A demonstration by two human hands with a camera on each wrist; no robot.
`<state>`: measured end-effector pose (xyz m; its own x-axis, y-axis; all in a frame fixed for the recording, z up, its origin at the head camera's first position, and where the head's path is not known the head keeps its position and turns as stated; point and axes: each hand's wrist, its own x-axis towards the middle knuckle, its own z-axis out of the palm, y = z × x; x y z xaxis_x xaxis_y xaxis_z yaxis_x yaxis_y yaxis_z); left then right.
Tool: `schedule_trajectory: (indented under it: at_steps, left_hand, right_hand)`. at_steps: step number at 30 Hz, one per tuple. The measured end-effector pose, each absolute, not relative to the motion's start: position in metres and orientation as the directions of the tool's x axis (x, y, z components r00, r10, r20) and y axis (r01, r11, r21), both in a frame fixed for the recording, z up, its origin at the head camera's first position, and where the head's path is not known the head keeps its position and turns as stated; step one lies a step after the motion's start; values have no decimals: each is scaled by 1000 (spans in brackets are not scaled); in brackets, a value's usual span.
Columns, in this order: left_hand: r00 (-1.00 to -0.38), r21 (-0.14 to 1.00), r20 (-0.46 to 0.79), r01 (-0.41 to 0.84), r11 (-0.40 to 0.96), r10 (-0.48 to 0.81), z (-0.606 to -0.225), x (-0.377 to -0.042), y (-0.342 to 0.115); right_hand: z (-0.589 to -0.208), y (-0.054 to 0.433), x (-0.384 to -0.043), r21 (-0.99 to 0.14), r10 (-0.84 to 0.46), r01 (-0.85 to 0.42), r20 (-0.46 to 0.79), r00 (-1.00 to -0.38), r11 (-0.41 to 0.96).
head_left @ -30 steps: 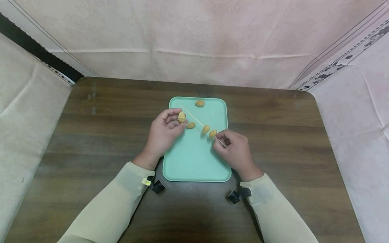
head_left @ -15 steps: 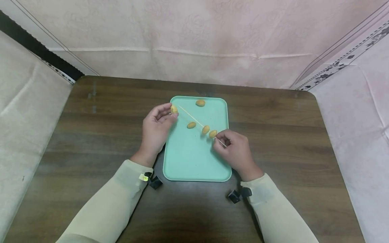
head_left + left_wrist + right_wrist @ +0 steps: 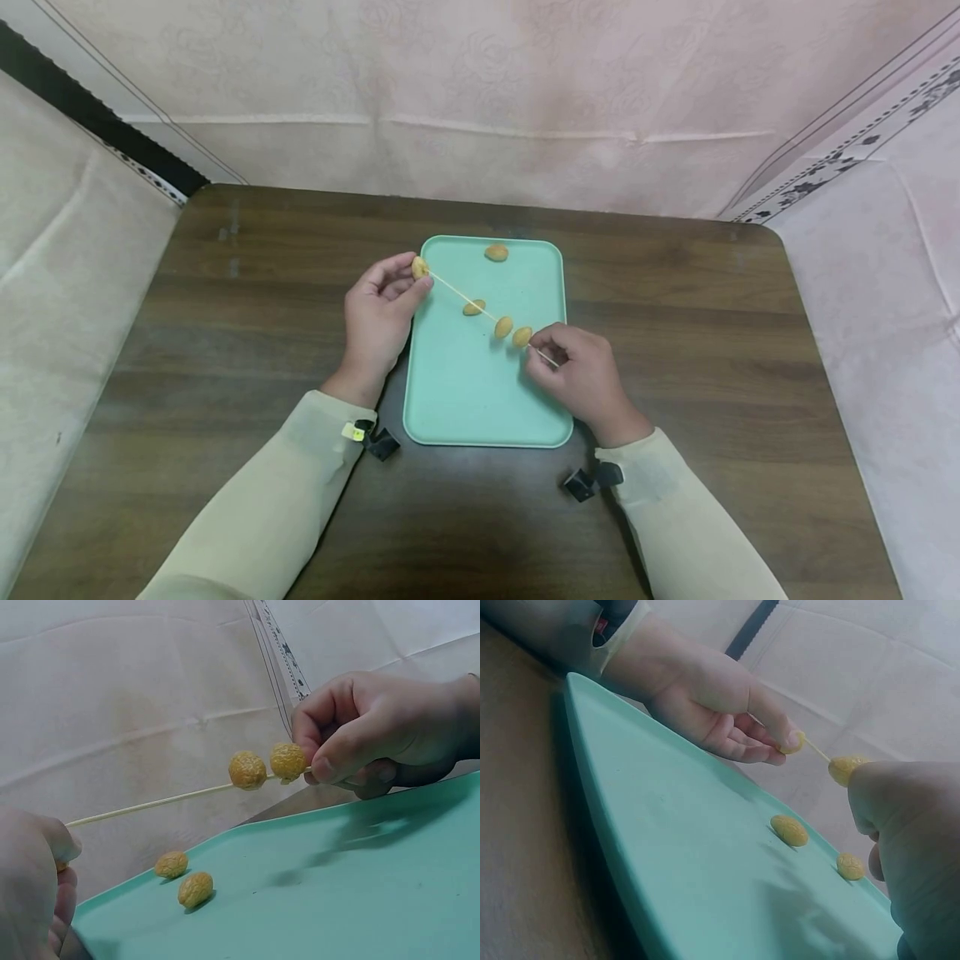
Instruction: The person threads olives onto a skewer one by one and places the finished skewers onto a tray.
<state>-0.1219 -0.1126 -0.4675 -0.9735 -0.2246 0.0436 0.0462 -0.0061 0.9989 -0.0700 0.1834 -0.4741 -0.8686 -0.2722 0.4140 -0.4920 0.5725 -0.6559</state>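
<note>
Between thumb and fingers my left hand (image 3: 377,321) pinches a wrinkled yellow dried fruit (image 3: 419,267) at the far tip of a thin wooden skewer (image 3: 450,287). My right hand (image 3: 581,367) grips the skewer near its other end, with a short piece showing past the fingers. Two similar fruits are threaded on it close to the right fingertips, one (image 3: 247,770) slightly farther along than the other (image 3: 288,762). The left wrist view has the skewer slanting up to the right above the tray. There, the left hand mostly hides its fruit.
Below the hands a mint-green tray (image 3: 487,408) lies on a brown wooden table (image 3: 262,333). Two loose fruits rest on it, one (image 3: 474,308) under the skewer and another (image 3: 497,252) near the far edge. Pale cloth (image 3: 465,100) hangs behind and at both sides.
My left hand has moved left and slightly away with its fruit, from over the tray to the skewer's tip. The skewer has shifted slightly, its tip now meeting that fruit.
</note>
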Motion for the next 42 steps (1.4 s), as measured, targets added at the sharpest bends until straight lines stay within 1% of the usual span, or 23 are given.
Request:
schedule_trajectory:
  at_steps: [11, 18, 25, 35, 38, 42]
  left_hand:
    - [-969, 997, 78, 73, 28, -233, -468, -122, -114]
    - [-964, 990, 134, 118, 82, -229, -467, -120, -113]
    - [-958, 979, 196, 177, 105, -208, -469, -119, -112]
    - [-956, 974, 202, 174, 147, -211, -468, -117, -111]
    - [-948, 965, 235, 202, 165, -213, -470, -118, -112]
    - [-933, 942, 296, 250, 222, -205, -471, -118, -112]
  right_hand:
    - [-471, 183, -70, -649, -287, -496, 407, -867, 577]
    - [-471, 182, -69, -645, -294, -494, 399, -868, 584]
    - [-471, 182, -69, -635, -298, -494, 396, -869, 594]
    - [-472, 182, -70, -624, -297, -502, 408, -863, 599]
    - [-472, 182, -70, -618, -299, -506, 413, -860, 602]
    - [-472, 182, -70, -614, -301, -505, 411, -861, 607]
